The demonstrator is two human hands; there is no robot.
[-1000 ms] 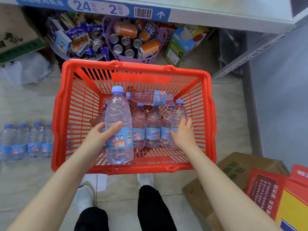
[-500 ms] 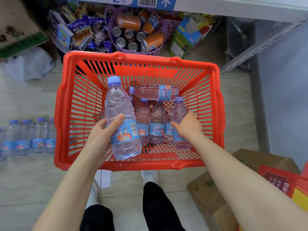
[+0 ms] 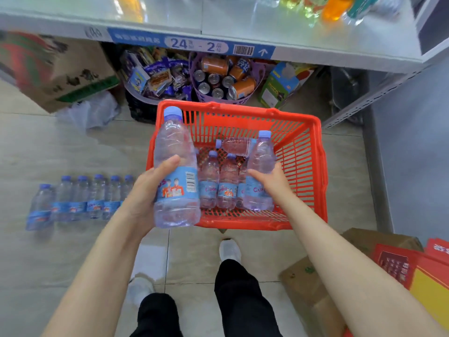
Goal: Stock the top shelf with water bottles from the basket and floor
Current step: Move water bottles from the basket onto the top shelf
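Observation:
My left hand [image 3: 148, 188] grips a clear water bottle [image 3: 175, 152] with a blue label and pale blue cap, held upright above the left rim of the red basket [image 3: 313, 166]. A second, same kind of bottle [image 3: 261, 161] is lifted clear of the basket floor, with my right hand [image 3: 273, 181] closed around its label. Several more bottles [image 3: 218, 186] lie in the basket, one [image 3: 237, 145] crosswise at the back. A row of several bottles [image 3: 82, 200] lies on the floor tiles to the left. The white shelf [image 3: 243, 25] runs across the top.
Under the shelf sit a purple basket of cans [image 3: 223, 79], a tub of snack packs [image 3: 155, 79], a green carton [image 3: 279, 86] and a cardboard box [image 3: 56, 71]. Another cardboard box [image 3: 313, 285] and red cartons [image 3: 413, 271] lie at the lower right. Coloured drinks [image 3: 332, 6] stand on the shelf.
Both hands have risen with their bottles; the right one has lifted its bottle out of the row. The view has tilted up and the shelf top has come into sight.

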